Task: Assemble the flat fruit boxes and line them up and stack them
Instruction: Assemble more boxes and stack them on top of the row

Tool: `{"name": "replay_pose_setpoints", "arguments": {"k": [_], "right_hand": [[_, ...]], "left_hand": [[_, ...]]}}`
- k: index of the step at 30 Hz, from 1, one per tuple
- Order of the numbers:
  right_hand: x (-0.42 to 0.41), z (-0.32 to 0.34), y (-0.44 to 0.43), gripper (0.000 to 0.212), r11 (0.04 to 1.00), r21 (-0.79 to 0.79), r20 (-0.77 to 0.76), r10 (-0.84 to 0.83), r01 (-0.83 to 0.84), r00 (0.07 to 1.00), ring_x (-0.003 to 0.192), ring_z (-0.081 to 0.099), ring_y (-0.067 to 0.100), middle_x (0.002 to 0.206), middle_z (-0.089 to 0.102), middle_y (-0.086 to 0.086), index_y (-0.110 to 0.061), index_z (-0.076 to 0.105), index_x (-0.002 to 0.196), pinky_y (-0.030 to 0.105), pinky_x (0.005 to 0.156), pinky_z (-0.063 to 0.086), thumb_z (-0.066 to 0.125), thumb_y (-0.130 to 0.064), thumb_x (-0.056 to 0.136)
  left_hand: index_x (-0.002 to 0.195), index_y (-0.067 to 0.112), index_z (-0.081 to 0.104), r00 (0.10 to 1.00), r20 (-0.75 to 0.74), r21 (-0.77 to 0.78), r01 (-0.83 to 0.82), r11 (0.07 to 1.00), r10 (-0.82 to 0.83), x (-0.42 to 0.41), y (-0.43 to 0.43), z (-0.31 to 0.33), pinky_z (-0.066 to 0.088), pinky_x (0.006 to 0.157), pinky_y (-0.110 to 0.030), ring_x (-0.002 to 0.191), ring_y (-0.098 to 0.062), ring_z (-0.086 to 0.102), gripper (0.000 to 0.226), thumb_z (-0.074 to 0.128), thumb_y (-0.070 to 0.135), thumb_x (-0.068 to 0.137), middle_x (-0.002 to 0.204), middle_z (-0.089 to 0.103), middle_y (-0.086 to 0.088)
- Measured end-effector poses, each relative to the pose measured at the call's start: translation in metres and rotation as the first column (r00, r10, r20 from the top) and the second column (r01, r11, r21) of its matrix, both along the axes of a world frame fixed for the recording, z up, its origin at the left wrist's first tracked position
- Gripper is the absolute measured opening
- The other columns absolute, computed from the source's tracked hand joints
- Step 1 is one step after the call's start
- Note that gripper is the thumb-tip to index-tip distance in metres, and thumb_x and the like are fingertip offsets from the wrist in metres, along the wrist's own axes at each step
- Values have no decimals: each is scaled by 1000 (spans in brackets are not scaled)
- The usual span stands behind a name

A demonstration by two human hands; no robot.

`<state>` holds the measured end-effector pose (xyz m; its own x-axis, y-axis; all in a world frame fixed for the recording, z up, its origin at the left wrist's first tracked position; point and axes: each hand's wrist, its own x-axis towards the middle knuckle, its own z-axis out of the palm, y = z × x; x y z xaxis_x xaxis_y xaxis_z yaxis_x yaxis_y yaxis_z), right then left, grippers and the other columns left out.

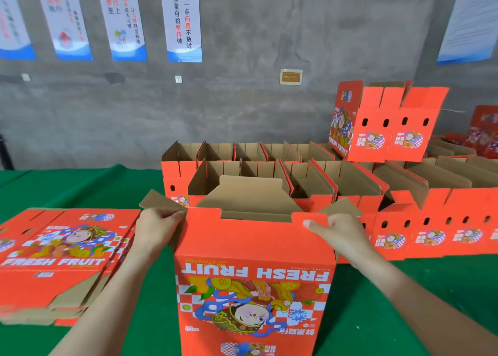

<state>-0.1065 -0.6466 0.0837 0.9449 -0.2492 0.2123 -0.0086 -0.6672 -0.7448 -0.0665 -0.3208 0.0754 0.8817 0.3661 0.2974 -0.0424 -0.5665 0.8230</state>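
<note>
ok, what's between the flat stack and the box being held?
Head view: only the left hand and forearm, gripping the box at its top corner, over green cloth. Nothing else before the flat stack.

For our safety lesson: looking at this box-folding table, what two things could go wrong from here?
The left hand and right hand grip the top corners of the half-open box; its loose side flap could crease or fold crookedly. The single box on top of the rows rests on open box tops, so it might slip off.
</note>
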Motion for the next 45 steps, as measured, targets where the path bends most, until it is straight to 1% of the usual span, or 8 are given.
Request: {"name": "replay_pose_setpoints", "arguments": {"k": [7,9,12,21,25,29,39,45], "right_hand": [[3,12,-1,55,969,-244,-81,16,-36,997,48,36,13,49,35,-3,-15,36,48,26,47,22,71,-40,82],[2,13,1,28,959,-268,-99,67,-92,993,84,60,19,85,63,4,-11,66,88,28,69,45,71,-38,83],[-1,9,7,63,951,-278,-118,104,-134,988,125,44,23,133,48,7,-14,41,138,32,98,37,68,-36,86],[-18,-4,22,41,703,-681,-227,66,-207,972,141,24,25,157,20,1,-22,46,137,54,114,8,34,-39,101],[-15,7,32,31,439,-860,-252,78,-260,965,145,-13,35,161,-1,3,-22,66,92,63,107,-12,44,-44,97],[4,16,48,44,488,-841,-144,218,-235,965,144,15,25,154,30,5,-17,63,118,46,117,-2,52,-50,92],[38,0,49,99,269,-960,-35,142,-72,989,140,-26,42,160,-13,7,-37,2,151,65,93,-35,5,-91,69],[42,10,42,108,260,-958,-100,89,-120,991,140,-23,44,160,-13,7,-35,3,152,67,90,-35,11,-96,63]], "left_hand": [[72,25,70,983,-33,1,182,983,-182,-18,1,14,45,71,-30,80,-19,63,18,66,16,86,78,68,7],[83,14,71,984,-75,214,174,961,-161,-17,-4,14,39,63,-30,83,-24,62,6,72,19,81,83,68,1],[94,9,68,995,-74,455,96,885,-70,-16,-9,10,36,65,-31,91,-32,58,25,77,22,73,97,64,-12],[101,7,66,996,3,538,77,839,-94,-15,-13,1,42,74,-36,95,-36,57,36,80,18,69,103,60,-14],[123,9,59,992,-31,562,116,819,-119,-17,-17,-1,46,88,-37,107,-34,58,64,84,17,65,125,56,-10],[124,7,56,988,-28,579,138,804,-149,-17,-17,-3,45,90,-35,110,-33,57,67,84,16,64,133,53,-10],[139,52,-22,916,13,637,301,710,-400,-17,-15,-8,42,101,-37,129,-33,44,118,68,5,77,157,23,-2],[151,39,0,889,-56,713,355,605,-455,-7,-14,-11,42,84,-33,107,-27,51,89,62,29,87,131,56,-2]]}}
